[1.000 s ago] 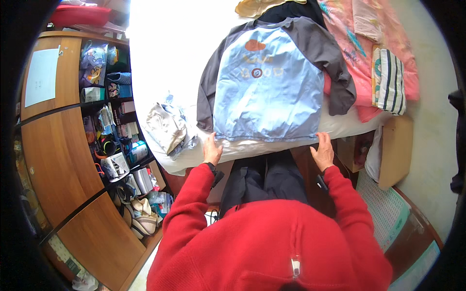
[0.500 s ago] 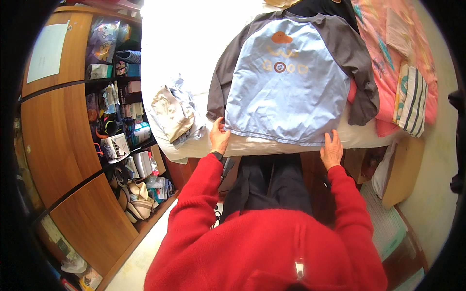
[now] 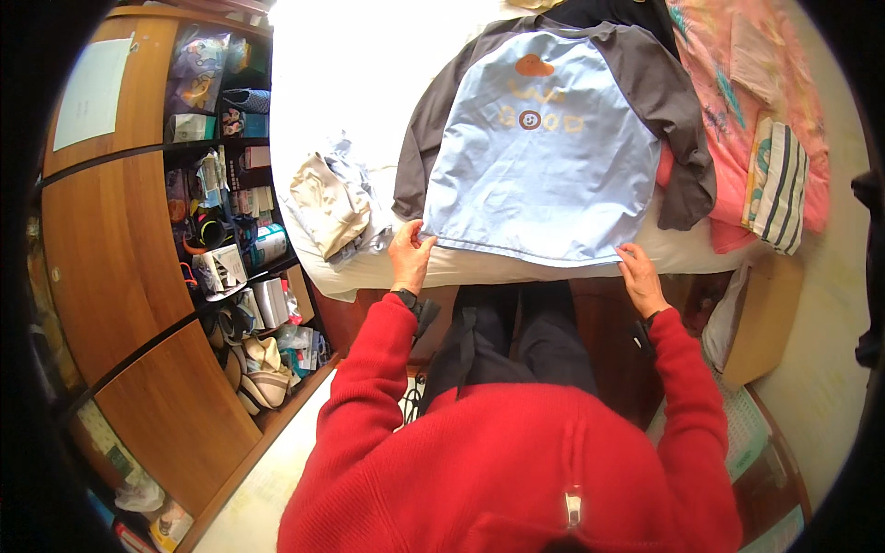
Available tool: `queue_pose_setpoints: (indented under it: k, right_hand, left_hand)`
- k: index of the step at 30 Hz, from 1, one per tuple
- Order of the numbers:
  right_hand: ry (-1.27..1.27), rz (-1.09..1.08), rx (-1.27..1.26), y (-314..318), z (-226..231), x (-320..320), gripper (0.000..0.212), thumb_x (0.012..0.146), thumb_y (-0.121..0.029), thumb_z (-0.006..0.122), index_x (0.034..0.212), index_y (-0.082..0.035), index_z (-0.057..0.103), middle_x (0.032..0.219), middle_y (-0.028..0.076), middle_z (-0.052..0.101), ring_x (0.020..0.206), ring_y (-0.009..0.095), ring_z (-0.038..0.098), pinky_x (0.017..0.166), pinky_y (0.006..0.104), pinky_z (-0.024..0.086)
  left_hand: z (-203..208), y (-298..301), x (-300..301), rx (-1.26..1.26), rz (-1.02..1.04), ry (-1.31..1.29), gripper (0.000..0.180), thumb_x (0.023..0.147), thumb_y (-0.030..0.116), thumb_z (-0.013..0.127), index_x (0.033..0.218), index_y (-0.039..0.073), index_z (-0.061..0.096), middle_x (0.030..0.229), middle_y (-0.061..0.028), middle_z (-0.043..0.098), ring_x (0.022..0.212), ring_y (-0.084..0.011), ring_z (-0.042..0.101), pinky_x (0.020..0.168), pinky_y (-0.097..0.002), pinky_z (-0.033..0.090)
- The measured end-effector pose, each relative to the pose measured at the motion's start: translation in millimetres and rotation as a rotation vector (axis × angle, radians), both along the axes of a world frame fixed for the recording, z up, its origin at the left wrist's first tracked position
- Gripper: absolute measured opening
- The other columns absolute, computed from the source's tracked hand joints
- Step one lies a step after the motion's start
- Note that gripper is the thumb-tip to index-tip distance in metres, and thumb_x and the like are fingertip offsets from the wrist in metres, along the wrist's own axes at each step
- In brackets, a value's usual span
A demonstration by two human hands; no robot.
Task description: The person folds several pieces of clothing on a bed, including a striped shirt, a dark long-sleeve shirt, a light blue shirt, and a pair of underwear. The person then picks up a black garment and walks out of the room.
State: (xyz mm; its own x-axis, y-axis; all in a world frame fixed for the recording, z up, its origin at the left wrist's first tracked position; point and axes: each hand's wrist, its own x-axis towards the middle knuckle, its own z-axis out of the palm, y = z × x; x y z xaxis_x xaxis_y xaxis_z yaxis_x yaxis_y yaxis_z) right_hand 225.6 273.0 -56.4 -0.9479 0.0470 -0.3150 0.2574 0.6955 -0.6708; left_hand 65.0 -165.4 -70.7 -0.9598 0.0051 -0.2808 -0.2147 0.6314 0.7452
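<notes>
One long-sleeved pale-blue cloth shirt with dark grey raglan sleeves [image 3: 544, 175] lies front side up along the near edge of one bed covered with a white sheet [image 3: 369, 274]. Two bare hands engage its lower hem: the left hand [image 3: 408, 258] pinches the left corner between thumb and fingers, and the right hand [image 3: 643, 276] pinches the right corner in the same manner. One crumpled pile of beige and pale-blue cloth [image 3: 327, 210] rests left of the shirt; its separate pieces are hard to count. One pink patterned cloth [image 3: 737, 74] lies to the right, partly covered by one folded black-and-white striped cloth [image 3: 784, 189]. One black cloth [image 3: 636, 13] behind the collar is cut off by the upper edge of the view. Bright light washes out the far part of the sheet. At the left, three brown wooden panels [image 3: 115, 267] adjoin one open black-framed shelf unit [image 3: 217, 146]. The unit holds one clear plastic bag with multicoloured contents [image 3: 196, 69], one white-and-teal cylindrical container [image 3: 268, 243] with its contents hidden, and, at the bottom, beige shoes [image 3: 267, 387], overlapping and difficult to count.
</notes>
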Motion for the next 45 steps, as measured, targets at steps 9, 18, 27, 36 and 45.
queue_pose_setpoints:
  k: [9,18,27,36,45]
  right_hand:
    - [-0.007,0.019,-0.239,23,84,-14,0.028,0.098,-0.011,0.052,0.120,0.005,0.058,0.123,0.016,0.057,0.113,0.032,0.056,0.096,0.0330,0.044]
    - [0.167,-0.092,-0.001,45,148,-27,0.017,0.098,-0.009,0.050,0.104,0.004,0.060,0.084,0.018,0.061,0.075,0.032,0.063,0.065,0.0375,0.048]
    - [0.286,-0.276,-0.030,61,185,-48,0.015,0.095,-0.006,0.051,0.084,0.001,0.058,0.058,0.008,0.057,0.047,0.017,0.059,0.044,0.0299,0.047]
    - [0.184,-0.382,-0.390,104,259,-91,0.019,0.086,0.003,0.049,0.097,0.003,0.066,0.072,0.007,0.064,0.060,0.015,0.066,0.049,0.0276,0.054]
    - [0.765,-0.202,-0.366,119,411,-155,0.020,0.097,-0.009,0.048,0.100,-0.004,0.067,0.071,0.000,0.057,0.060,0.008,0.057,0.057,0.0204,0.047]
  left_hand:
    - [38,-8,-8,-0.109,-0.170,0.137,0.041,0.074,-0.003,0.068,0.114,-0.001,0.064,0.087,-0.0071,0.061,0.069,-0.0148,0.056,0.066,-0.0271,0.049]
    - [63,5,-25,-0.207,-0.023,0.363,0.019,0.076,-0.002,0.059,0.094,0.001,0.064,0.079,-0.0119,0.062,0.067,-0.0229,0.058,0.065,-0.0349,0.048]
    - [109,23,-55,0.423,0.352,-0.142,0.022,0.094,0.006,0.042,0.113,0.001,0.050,0.074,-0.0144,0.064,0.054,-0.0168,0.058,0.047,-0.0286,0.047]
    - [256,35,-126,0.569,0.011,0.138,0.019,0.094,0.002,0.047,0.103,0.002,0.064,0.068,-0.0029,0.061,0.053,-0.0068,0.054,0.049,-0.0210,0.046]
    - [434,42,-193,0.647,-0.309,0.669,0.021,0.101,0.008,0.047,0.101,0.002,0.067,0.067,0.0017,0.053,0.055,-0.0037,0.044,0.048,-0.0197,0.034]
